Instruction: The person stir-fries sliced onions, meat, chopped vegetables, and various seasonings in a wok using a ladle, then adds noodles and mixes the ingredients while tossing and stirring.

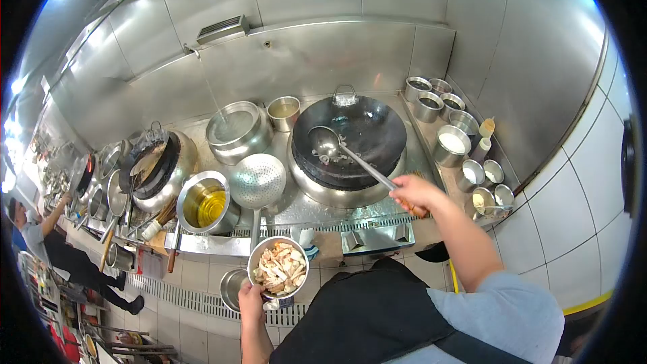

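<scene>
My right hand [416,195] is closed around the handle of a long steel ladle [367,166], whose bowl rests inside a large black wok [369,128]. Small pale pieces, perhaps chopped garlic or onion, lie in the wok by the ladle's bowl. Low in front of the stove, my left hand [252,305] grips the rim of a metal bowl [255,256]. Sliced pale and brown pieces that look like mushrooms [280,269] fill this bowl. Just behind it lies a perforated skimmer [258,180], its handle reaching toward the bowl.
A pot of yellow oil [210,209] stands left of the skimmer. Behind are a lidded-looking steel pot [236,128] and a small pot [284,113]. Seasoning containers [452,143] line the right side. Another person [50,236] works at a wok far left.
</scene>
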### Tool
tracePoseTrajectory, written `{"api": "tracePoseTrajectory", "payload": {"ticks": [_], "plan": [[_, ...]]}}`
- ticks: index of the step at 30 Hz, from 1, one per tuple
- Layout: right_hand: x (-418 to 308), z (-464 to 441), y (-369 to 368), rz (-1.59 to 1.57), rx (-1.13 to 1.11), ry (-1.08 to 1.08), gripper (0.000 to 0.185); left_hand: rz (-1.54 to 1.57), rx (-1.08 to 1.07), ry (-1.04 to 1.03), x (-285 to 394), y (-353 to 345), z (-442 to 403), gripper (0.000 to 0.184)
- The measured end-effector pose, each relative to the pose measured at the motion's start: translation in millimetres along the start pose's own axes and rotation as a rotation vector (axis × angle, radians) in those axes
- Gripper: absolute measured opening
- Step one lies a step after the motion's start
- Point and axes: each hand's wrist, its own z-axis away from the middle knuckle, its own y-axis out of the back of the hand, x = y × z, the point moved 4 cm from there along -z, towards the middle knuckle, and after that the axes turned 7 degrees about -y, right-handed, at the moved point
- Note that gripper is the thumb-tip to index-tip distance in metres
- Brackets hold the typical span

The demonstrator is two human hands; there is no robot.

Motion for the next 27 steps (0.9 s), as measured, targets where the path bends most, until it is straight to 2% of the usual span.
{"api": "tracePoseTrajectory", "payload": {"ticks": [1, 3, 5, 6, 8, 9, 11, 13, 14, 15, 16, 18, 20, 22, 25, 26, 27], "plan": [[-6, -4, 8, 0.007, 0.001, -0.035, 0.013, 0.010, 0.005, 0.000, 0, 1, 4, 0.031], [-13, -39, 22, 0.127, 0.065, 0.034, 0.016, -0.037, 0.017, 0.029, -1, 5, 4, 0.030], [-26, -55, 34, 0.322, 0.332, 0.078, 0.019, -0.072, 0.020, 0.038, -5, 10, 1, 0.031], [-33, -58, 29, 0.323, 0.330, 0.078, 0.019, -0.081, 0.018, 0.040, -6, 11, 1, 0.031], [-43, -57, 23, 0.333, 0.543, 0.016, 0.023, -0.067, 0.017, 0.042, -6, 10, 1, 0.031], [-41, -56, 21, 0.333, 0.542, 0.012, 0.023, -0.055, 0.016, 0.045, -6, 10, 1, 0.031], [-33, -58, 15, 0.240, 0.375, -0.011, 0.023, -0.047, 0.005, 0.051, -6, 11, 0, 0.030], [-6, -72, 39, 0.432, 0.190, 0.173, 0.024, -0.050, -0.004, 0.058, -8, 14, -2, 0.029], [-17, -34, 48, 0.553, 0.195, 0.111, 0.027, -0.049, 0.015, 0.054, -10, 17, 0, 0.028], [-3, -38, 73, 0.915, 0.398, 0.509, 0.036, -0.047, 0.026, 0.058, -9, 18, 3, 0.027], [-47, 31, 62, 1.077, 0.473, 0.091, 0.045, -0.045, 0.038, 0.061, -8, 18, 6, 0.026], [-60, 77, 71, 1.303, 0.579, 0.093, 0.049, -0.036, 0.079, 0.092, 0, 13, 13, 0.022], [-70, 124, 84, 1.286, 0.541, 0.043, 0.048, -0.067, 0.083, 0.101, -9, 23, 6, 0.021], [-85, 167, 100, 1.059, 0.352, 0.047, 0.050, -0.102, 0.085, 0.109, -8, 21, 3, 0.019], [-62, 179, 132, 0.976, 0.228, 0.036, 0.043, -0.124, 0.071, 0.116, 7, -5, -9, 0.018], [-47, 161, 134, 1.070, 0.255, 0.024, 0.043, -0.108, 0.063, 0.097, 6, -11, -16, 0.017], [-34, 137, 130, 1.036, 0.302, 0.042, 0.043, -0.093, 0.053, 0.075, 6, -18, -24, 0.017]]}}
